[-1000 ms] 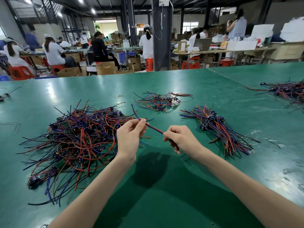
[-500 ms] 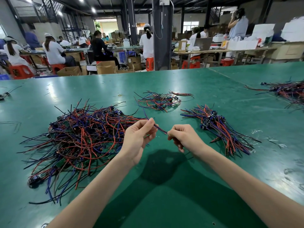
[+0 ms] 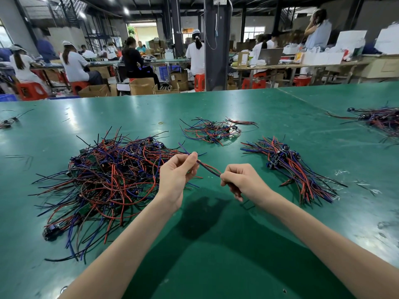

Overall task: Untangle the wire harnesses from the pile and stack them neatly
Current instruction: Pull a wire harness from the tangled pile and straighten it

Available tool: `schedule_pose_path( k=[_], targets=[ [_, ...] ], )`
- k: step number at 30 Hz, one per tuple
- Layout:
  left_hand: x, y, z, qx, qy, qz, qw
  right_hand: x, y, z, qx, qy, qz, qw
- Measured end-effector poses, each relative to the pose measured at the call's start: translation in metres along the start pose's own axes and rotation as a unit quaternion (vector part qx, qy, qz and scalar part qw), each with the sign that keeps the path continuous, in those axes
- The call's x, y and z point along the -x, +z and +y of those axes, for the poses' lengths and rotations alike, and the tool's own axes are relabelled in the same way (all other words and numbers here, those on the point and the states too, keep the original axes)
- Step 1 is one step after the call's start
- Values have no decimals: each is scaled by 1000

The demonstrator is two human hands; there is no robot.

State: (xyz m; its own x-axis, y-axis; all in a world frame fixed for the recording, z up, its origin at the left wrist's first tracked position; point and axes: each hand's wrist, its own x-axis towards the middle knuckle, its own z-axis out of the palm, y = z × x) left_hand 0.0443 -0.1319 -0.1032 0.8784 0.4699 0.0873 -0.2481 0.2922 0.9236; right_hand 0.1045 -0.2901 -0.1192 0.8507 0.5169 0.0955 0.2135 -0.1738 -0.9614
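A big tangled pile of red, blue and black wire harnesses [image 3: 108,180] lies on the green table [image 3: 216,244] at the left. One harness [image 3: 208,168] stretches between my hands above the table. My left hand [image 3: 176,178] pinches it near the upper end, beside the pile's right edge. My right hand [image 3: 244,182] grips the lower end, its fingers curled round the wires. A combed, aligned stack of harnesses [image 3: 289,167] lies to the right of my right hand.
A smaller loose bunch of harnesses [image 3: 213,131] lies farther back in the middle. Another pile [image 3: 380,119] sits at the far right edge, and a few wires [image 3: 8,121] at the far left. Beyond the table, people sit at benches among cardboard boxes and red stools.
My hands drew close together half a second ago and have spread apart again. The harness between them is pulled straighter. The piles have not moved.
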Motion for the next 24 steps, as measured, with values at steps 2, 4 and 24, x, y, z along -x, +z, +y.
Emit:
schedule_pose_path(
  k=[2, 4, 24],
  targets=[
    [0, -1, 0, -10, 4, 2, 1000, 1, 1, 0, -3, -3, -5, 1000],
    [0, -2, -1, -12, 3, 4, 1000, 1, 1, 0, -2, -5, -10, 1000],
    [-4, -2, 7, -7, 39, 42, 998, 0, -3, -1, 27, -9, 13, 1000]
  ],
)
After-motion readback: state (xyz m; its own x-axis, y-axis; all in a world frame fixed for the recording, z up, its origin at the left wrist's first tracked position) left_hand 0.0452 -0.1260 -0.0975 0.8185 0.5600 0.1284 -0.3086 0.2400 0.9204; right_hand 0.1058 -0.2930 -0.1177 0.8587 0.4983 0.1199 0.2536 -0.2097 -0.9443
